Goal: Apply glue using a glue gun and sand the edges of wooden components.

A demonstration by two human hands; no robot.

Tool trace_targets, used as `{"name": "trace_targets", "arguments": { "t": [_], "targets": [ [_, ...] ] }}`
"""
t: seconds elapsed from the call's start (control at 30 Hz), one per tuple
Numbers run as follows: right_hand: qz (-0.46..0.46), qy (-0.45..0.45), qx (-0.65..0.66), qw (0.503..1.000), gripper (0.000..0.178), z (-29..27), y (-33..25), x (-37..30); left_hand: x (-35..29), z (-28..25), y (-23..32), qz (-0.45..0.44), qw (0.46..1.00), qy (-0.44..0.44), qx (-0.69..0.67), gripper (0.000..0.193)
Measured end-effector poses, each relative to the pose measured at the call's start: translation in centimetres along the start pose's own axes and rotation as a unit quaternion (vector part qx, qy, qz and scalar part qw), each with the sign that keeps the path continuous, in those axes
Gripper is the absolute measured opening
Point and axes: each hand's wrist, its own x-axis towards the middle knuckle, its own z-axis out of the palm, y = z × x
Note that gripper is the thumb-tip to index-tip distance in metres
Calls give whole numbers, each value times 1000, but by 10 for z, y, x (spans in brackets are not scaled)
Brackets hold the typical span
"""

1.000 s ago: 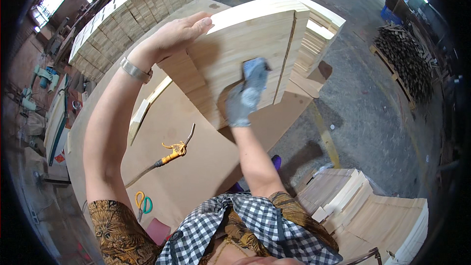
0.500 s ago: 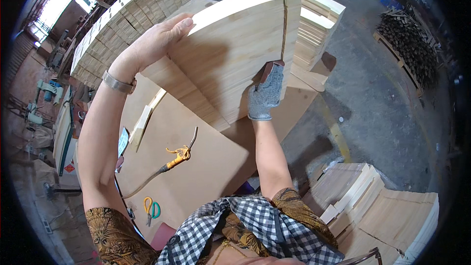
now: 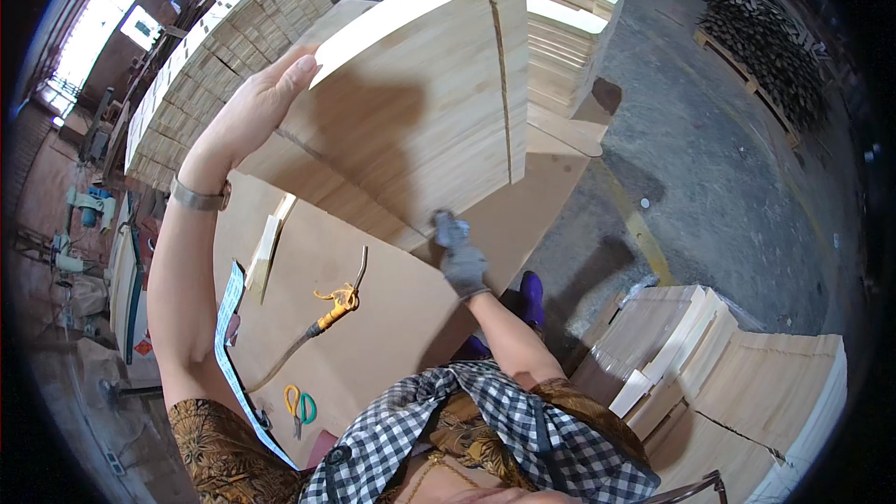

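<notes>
A large pale wooden panel (image 3: 411, 103) with a curved upper edge and a dark grooved line stands tilted over the table. My bare left hand (image 3: 261, 103) is closed on its upper left edge, thumb over the rim. Lower down, my right hand (image 3: 460, 257), in a grey knit glove, is at the panel's bottom edge near its lower corner. Its fingers look curled and slightly blurred; what they hold is hidden. A yellow air blow gun (image 3: 338, 306) with a hose lies on the brown tabletop (image 3: 392, 317), near scissors (image 3: 301, 408) with orange and green handles.
More curved panels (image 3: 565, 47) stand stacked behind the held one. Narrow wood strips (image 3: 268, 247) and a long pale-blue printed strip (image 3: 227, 327) lie at the table's left. Stacked boards (image 3: 728, 401) stand at lower right, wooden blocks (image 3: 233, 56) at far left, and a loaded pallet (image 3: 765, 56) at far right.
My right hand has moved from the panel's grooved right side down and left to its bottom edge. The reddish-brown pad seen in it earlier no longer shows. My left hand keeps its hold.
</notes>
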Motion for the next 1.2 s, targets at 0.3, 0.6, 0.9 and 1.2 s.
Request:
{"name": "trace_targets", "arguments": {
  "t": [0.3, 0.6, 0.9, 1.2],
  "targets": [
    [-195, 300, -157, 921, 20, -205, -40, 131, -3, -1, 2, 16, 998, 37, -44, 50],
    [-99, -35, -139, 985, 78, -183, 21, 126, -8, -2, 21, -33, 999, 17, -30, 55],
    [-49, -32, 99, 993, 66, -164, 46, 126, -7, 0, 26, -88, 996, 29, 1, 69],
    [-239, -131, 167, 947, 53, -230, -21, 177, -26, -10, 20, -135, 990, 32, 33, 66]
  ]
}}
